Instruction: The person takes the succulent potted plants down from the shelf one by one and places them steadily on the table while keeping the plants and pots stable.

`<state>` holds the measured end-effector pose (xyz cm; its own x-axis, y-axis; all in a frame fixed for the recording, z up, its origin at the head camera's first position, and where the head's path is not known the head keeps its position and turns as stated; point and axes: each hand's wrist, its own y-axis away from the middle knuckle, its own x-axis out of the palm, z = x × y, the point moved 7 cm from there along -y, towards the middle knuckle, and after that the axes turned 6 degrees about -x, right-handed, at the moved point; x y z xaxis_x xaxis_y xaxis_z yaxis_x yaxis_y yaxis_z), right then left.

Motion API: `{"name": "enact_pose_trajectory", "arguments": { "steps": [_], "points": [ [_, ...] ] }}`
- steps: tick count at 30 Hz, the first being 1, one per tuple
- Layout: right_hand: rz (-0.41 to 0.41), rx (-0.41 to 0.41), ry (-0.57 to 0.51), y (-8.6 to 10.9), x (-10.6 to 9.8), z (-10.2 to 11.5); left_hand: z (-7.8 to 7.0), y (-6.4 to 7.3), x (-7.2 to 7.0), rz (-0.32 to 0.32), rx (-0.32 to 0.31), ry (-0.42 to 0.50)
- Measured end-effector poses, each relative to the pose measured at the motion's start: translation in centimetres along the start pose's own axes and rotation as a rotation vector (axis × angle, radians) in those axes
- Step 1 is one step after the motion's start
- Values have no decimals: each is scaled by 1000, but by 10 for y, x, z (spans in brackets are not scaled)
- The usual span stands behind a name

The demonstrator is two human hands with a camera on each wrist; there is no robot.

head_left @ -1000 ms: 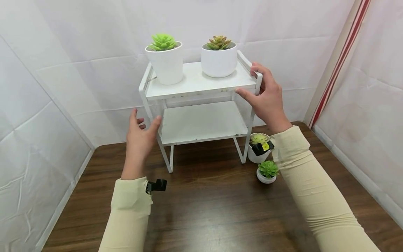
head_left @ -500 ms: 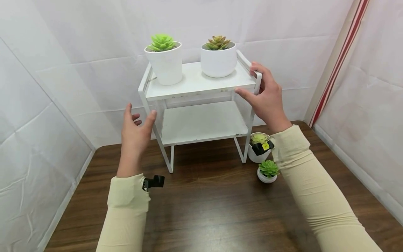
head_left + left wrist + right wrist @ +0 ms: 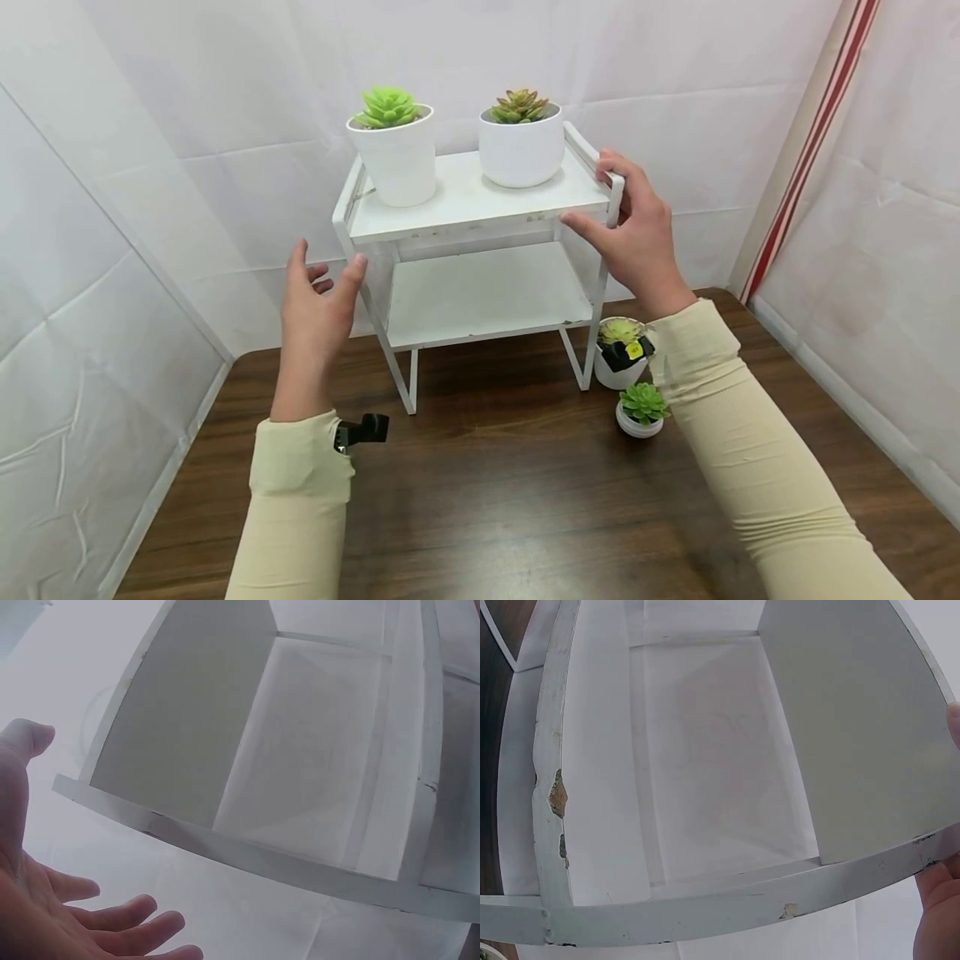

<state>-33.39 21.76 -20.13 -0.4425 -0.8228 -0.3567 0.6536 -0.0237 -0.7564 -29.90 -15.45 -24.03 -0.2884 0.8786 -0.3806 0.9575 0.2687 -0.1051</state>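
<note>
A white two-tier shelf stand (image 3: 487, 292) stands upright on the table. My right hand (image 3: 641, 237) holds its top right corner, with the fingers over the side rail and the thumb at the front edge. In the right wrist view, fingers (image 3: 937, 900) wrap the side frame. My left hand (image 3: 311, 325) is spread beside the left post and holds nothing. The left wrist view shows its fingers (image 3: 127, 930) apart from the frame. On the top tier sit a tall white pot (image 3: 397, 162) with a bright green succulent and a rounder white pot (image 3: 521, 154) with a reddish-green succulent.
Next to the stand's right leg is a white pot (image 3: 615, 375) with a pale succulent, partly hidden by the right wrist camera (image 3: 626, 354). In front of it sits a small potted green succulent (image 3: 641, 408). White cloth walls (image 3: 240, 200) enclose the wooden table (image 3: 480, 500).
My left hand has moved left and slightly up, away from the stand's left post. The right hand stays on the top right corner. The pots stay in place on the stand.
</note>
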Motion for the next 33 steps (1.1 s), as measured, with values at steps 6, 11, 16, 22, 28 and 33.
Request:
{"name": "enact_pose_trajectory", "arguments": {
  "steps": [6,11,16,22,28,33],
  "points": [
    [-1,3,-16,0,2,-1,-9,-1,-4,0,3,8],
    [1,7,-30,1,3,-2,-16,-2,-7,-4,20,-7],
    [0,-2,-34,2,4,-1,-20,-3,-8,5,23,-19],
    [-6,-10,-18,3,4,-2,-24,-5,-8,-1,39,-32],
    [-14,-10,-20,3,3,-2,-30,-8,-8,-9,50,-31],
    [-18,-9,-23,2,3,-2,-37,-9,-9,-16,67,-33]
  ]
}}
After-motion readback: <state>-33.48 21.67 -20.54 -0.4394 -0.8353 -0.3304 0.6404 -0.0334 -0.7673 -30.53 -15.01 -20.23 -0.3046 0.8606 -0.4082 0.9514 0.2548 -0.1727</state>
